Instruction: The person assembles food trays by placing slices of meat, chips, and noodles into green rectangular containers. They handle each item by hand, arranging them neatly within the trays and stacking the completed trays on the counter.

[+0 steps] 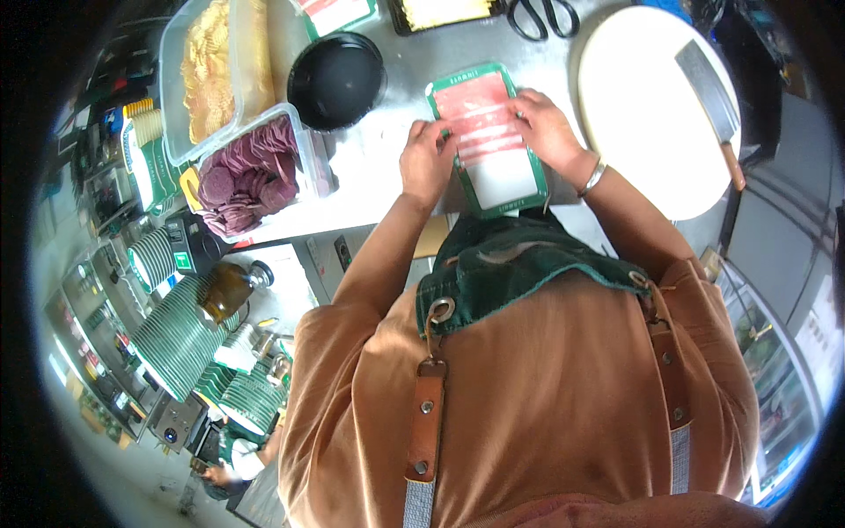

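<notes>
A white rectangular tray [506, 187] with a green rim lies on the metal table in front of me. Thin pink meat slices [475, 99] overlap in rows across its far part, while the near part shows bare white. My left hand [429, 160] is at the tray's left edge, its fingers bent and closed at the end of a slice. From the other side my right hand [547, 132], with a bracelet at the wrist, pinches the right end of the slices. Both sets of fingertips touch the meat; how firmly they grip is partly hidden.
Left of the tray stand a black bowl [337, 81], a clear tub of purple slices [249, 180] and a tub of yellowish slices [209, 75]. A round white board [647, 114] with a knife [709, 92] lies right. Scissors [543, 18] and a tray of yellow shreds [446, 12] are beyond.
</notes>
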Demonstrator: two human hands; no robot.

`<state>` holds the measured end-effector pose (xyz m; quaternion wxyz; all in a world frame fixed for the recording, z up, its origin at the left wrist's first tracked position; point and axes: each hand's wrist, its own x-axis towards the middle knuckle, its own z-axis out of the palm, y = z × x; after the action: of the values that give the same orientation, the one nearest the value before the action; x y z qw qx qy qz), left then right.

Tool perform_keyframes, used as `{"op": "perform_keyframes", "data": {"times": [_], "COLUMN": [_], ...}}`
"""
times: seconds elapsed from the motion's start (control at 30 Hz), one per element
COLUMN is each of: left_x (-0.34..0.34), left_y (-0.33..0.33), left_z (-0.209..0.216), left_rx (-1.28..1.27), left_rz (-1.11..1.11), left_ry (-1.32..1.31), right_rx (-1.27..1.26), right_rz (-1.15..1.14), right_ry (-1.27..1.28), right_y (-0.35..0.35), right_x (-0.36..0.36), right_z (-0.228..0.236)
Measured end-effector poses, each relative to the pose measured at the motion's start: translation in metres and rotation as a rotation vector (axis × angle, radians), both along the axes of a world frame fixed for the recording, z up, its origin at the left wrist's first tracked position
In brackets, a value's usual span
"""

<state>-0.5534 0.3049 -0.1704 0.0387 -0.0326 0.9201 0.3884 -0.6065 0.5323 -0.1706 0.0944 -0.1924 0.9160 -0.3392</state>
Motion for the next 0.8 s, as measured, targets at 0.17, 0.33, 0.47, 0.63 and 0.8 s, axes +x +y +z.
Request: {"op": "perform_keyframes", "data": {"times": [0.17,0.33,0.47,0.63,0.8], "left_x": [0.007,0.03,0.046,0.05,0.053], "left_y": [-0.005,-0.007,-0.01,-0.019,-0.032], "left_z": [0.004,-0.003,-0.007,-0.003,-0.001], "left_rx": [0.082,0.124,0.132,0.175,0.235], "left_rz": [0.08,0.046,0.038,0.048,0.085], "left_ry": [-0.012,0.019,-0.001,-0.038,-0.059], "right_rx": [-0.071,0.057,0.313,0.488,0.542], "right_rz": [0.032,0.111,0.17,0.147,0.27], "right_ry": [0.107,0.39,0.491,0.122,0.244], "right_y": [-0.01,-0.034,-0.051,-0.066,-0.071], "right_x": [-0.038,-0.124,-0.181,-0.216,-0.229], "right_z": [0.015,0.027,0.027,0.01,0.024]}}
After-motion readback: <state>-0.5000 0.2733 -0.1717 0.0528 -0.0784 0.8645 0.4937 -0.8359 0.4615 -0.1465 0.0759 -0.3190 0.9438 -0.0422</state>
